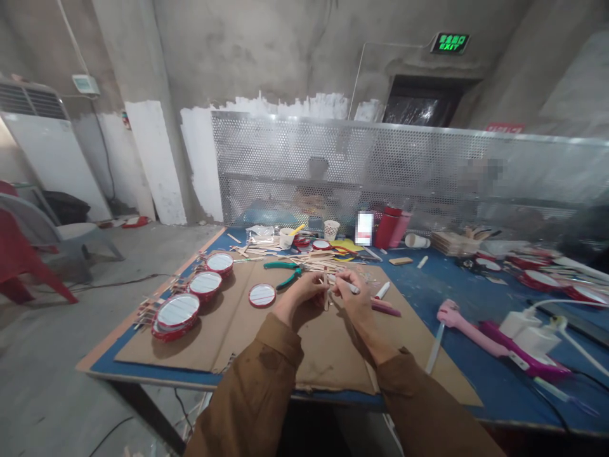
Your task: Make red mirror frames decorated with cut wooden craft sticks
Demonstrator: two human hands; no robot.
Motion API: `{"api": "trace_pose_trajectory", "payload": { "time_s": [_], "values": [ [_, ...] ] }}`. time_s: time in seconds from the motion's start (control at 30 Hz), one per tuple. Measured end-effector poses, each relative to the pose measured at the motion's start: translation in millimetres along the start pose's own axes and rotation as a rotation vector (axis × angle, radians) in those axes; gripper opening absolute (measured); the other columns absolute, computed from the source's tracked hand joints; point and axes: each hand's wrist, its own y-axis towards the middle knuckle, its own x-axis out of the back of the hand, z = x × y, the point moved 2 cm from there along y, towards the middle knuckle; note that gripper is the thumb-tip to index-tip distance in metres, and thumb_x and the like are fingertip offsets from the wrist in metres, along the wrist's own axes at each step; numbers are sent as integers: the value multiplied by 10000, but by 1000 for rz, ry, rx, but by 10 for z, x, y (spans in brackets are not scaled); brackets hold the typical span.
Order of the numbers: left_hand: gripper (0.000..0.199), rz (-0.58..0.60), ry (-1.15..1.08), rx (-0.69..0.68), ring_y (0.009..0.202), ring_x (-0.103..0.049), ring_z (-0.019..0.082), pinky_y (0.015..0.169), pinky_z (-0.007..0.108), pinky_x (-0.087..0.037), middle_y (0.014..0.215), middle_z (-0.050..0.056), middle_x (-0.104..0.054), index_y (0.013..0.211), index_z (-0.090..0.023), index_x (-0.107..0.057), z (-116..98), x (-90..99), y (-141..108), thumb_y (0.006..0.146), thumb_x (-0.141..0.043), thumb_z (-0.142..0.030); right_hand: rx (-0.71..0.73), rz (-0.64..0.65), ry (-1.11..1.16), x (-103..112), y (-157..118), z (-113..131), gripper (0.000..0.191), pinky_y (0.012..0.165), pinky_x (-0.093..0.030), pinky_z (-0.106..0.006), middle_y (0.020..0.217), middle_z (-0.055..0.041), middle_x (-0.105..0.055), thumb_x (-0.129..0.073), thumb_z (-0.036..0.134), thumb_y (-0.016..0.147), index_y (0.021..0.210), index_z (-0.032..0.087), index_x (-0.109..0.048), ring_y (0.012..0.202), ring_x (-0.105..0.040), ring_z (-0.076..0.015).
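Over the brown cardboard (328, 362), my left hand (308, 291) pinches a thin wooden stick (326, 279) that stands roughly upright. Close beside it, my right hand (351, 292) grips a white pen-like tool (353, 287), its tip end near the stick; whether they touch I cannot tell. Green-handled pliers (288, 274) lie just left of my hands. A round red-rimmed piece with a white face (262, 295) rests flat on the cardboard. Right of my right hand are a white marker-like item (382, 291) and a dark red strip (386, 309).
Stacks of red-rimmed discs (178, 311) with wooden sticks line the left edge. Loose wooden sticks (316, 259), paper cups (332, 229), a phone (364, 228) and a red bottle (387, 226) stand behind. At right lie a pink tool (469, 329) and a purple power strip (533, 365) with cables.
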Motion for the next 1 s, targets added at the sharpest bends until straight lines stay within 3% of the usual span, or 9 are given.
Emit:
{"api": "trace_pose_trajectory", "payload": {
  "time_s": [0.3,0.63,1.0],
  "values": [
    [179,-1,-67,-37,471,-525,70,487,178,-380,583,-16,-572,828,-115,-584,-51,-12,-52,749,-645,-265,-12,25,-7,-17,0,16,217,540,-460,-264,600,9,-613,-539,391,753,800,183,-577,540,-553,-143],
    [103,13,2,37,395,-534,95,441,186,-409,509,-26,-551,823,-147,-515,-24,-13,-37,781,-560,-229,-90,-116,11,49,28,-2,178,524,-446,-256,571,25,-597,-551,376,740,777,203,-564,508,-538,-137],
    [117,-7,26,-8,418,-505,87,445,191,-407,504,-34,-516,825,-146,-535,-77,-40,-59,792,-577,-251,12,7,-35,-12,-6,45,185,630,-462,-293,653,-13,-617,-535,370,795,809,187,-563,608,-570,-162]
  ]
}}
